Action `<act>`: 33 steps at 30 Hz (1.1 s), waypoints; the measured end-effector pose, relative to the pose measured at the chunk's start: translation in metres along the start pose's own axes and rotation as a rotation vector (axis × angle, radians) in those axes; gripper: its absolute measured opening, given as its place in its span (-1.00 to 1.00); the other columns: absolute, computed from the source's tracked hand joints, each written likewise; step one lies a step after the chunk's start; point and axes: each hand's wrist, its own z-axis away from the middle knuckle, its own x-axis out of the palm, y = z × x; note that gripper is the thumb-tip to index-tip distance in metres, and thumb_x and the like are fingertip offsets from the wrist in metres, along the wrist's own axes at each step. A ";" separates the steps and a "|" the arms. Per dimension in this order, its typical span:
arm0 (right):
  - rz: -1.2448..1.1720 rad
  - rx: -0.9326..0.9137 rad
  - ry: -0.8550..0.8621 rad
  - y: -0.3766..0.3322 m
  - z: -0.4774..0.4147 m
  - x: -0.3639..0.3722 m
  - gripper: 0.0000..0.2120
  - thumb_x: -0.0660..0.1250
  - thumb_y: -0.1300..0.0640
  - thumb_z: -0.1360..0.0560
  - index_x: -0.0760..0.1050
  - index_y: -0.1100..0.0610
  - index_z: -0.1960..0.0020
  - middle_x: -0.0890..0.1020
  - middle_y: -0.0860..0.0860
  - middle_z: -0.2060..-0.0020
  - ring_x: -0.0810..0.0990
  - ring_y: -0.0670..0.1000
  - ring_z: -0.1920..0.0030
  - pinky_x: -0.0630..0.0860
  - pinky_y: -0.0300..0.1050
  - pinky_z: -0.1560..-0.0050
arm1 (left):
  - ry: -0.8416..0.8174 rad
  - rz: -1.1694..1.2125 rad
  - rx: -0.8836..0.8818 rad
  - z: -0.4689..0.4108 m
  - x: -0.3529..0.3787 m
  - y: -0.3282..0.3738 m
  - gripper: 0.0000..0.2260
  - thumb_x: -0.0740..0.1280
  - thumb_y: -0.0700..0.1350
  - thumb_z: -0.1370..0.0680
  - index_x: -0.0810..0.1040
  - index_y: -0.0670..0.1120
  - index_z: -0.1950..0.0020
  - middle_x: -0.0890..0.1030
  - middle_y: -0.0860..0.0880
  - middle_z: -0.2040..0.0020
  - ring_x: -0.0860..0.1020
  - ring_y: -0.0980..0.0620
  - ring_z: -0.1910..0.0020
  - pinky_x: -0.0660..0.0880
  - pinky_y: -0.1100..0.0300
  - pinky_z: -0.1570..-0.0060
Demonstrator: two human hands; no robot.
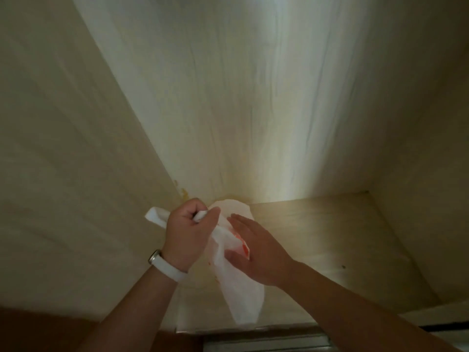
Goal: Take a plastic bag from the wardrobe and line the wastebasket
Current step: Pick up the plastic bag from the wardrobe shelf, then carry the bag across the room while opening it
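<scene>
step: pulling bag (238, 283) out of wardrobe (317, 224), judged from both hands on it inside the compartment
L hand (189, 232): fist closed on the bag's top end; fingers curled tight round a bunched strip, a white tail sticks out past the knuckles on the far side. White band on that wrist.
R hand (256, 250): fingers straight, held close together, laid flat along the bag's side; thumb under the film, so prob. a loose flat clasp, not a pinch. Can't tell how firm.
bag pos: betw. the two hands; top in L fist, mid section under R fingers, rest hangs free below both palms, toward the wardrobe's front edge. A rounded bit shows beyond the R fingertips; can't tell if it touches the shelf.
bag look: thin, white, semi-see-through film, creased & twisted near the fist, wider lower down. Red/orange print under the R fingers, partly hidden; unreadable. Mouth vs. bottom end: can't tell.
how to do well: keep L fist as anchor, slide R fingers down the film to straighten it, don't yank, since thin film likely tears or stretches. Find the open end before leaving, then lift clear of the shelf edge.
left to do: basket not in view; lining not yet begun.
risk: bag prob. light & slippery; a flat R hand alone may lose it.
</scene>
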 end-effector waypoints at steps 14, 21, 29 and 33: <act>-0.371 -0.130 -0.222 -0.019 0.043 -0.042 -0.44 0.22 -0.21 -0.57 0.10 -0.22 -0.50 0.27 -0.20 -0.44 0.33 -0.14 -0.36 0.40 -0.03 -0.37 | 0.404 -0.299 -0.008 0.084 0.009 0.077 -0.71 0.41 -0.11 -0.42 0.37 -0.16 0.40 0.41 0.08 0.47 0.36 0.18 0.46 0.33 0.36 0.40; -0.460 -0.267 -0.365 -0.062 0.078 -0.017 -0.41 0.08 -0.38 -0.46 0.11 -0.30 -0.45 0.27 -0.34 -0.37 0.30 -0.23 -0.36 0.37 -0.09 -0.39 | 0.639 -0.390 -0.107 0.162 -0.010 0.104 -0.74 0.39 -0.07 -0.41 0.43 -0.21 0.34 0.44 0.06 0.45 0.40 0.17 0.44 0.36 0.33 0.40; -0.455 -0.482 -0.555 -0.121 0.122 0.032 -0.46 0.06 -0.39 -0.50 0.13 -0.30 -0.43 0.27 -0.37 -0.34 0.29 -0.24 -0.39 0.34 -0.07 -0.42 | 0.887 -0.433 -0.190 0.262 -0.058 0.126 -0.73 0.39 0.04 -0.37 0.42 -0.09 0.37 0.47 0.17 0.44 0.43 0.18 0.42 0.40 0.34 0.39; -0.428 -0.571 -0.684 -0.156 0.137 0.062 -0.47 0.04 -0.39 -0.52 0.12 -0.30 -0.45 0.25 -0.37 -0.37 0.23 -0.32 -0.39 0.28 -0.16 -0.41 | 1.000 -0.420 -0.230 0.307 -0.090 0.124 -0.72 0.39 0.06 -0.37 0.42 -0.09 0.37 0.48 0.13 0.44 0.43 0.16 0.43 0.41 0.29 0.41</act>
